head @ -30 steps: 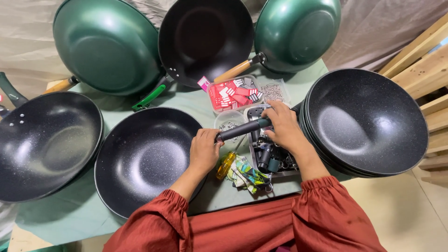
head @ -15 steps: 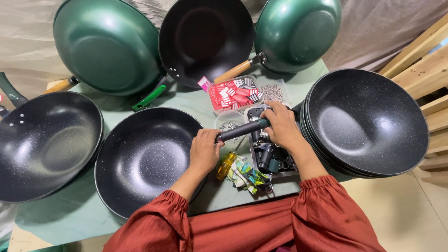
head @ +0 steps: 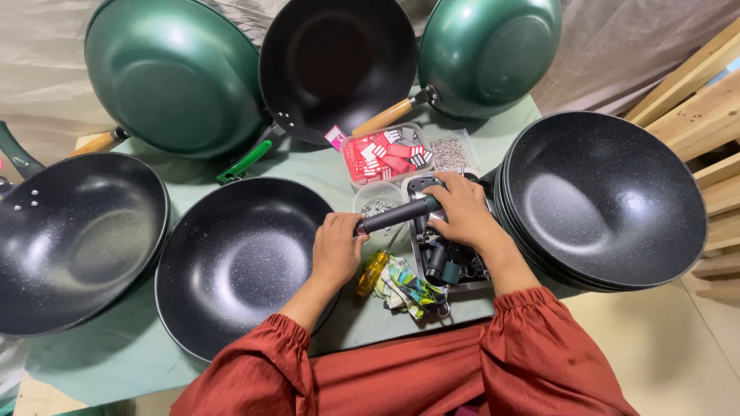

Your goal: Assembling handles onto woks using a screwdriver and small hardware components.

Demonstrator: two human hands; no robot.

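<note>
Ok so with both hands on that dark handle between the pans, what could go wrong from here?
1. The left hand and right hand hold the dark handle right above an open tub of small metal parts; a slip could tip it and scatter them.
2. The stack of black pans at the right overhangs the table edge and might slide if the right forearm nudges it.
3. The yellow-handled tool lies near the front edge and could roll off.

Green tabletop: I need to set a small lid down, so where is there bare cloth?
Bare cloth on the green tabletop shows along the near left edge, below the black wok, and in a narrow strip between that wok and the red parts tray. Around the left hand, right hand and dark handle it is crowded.
</note>
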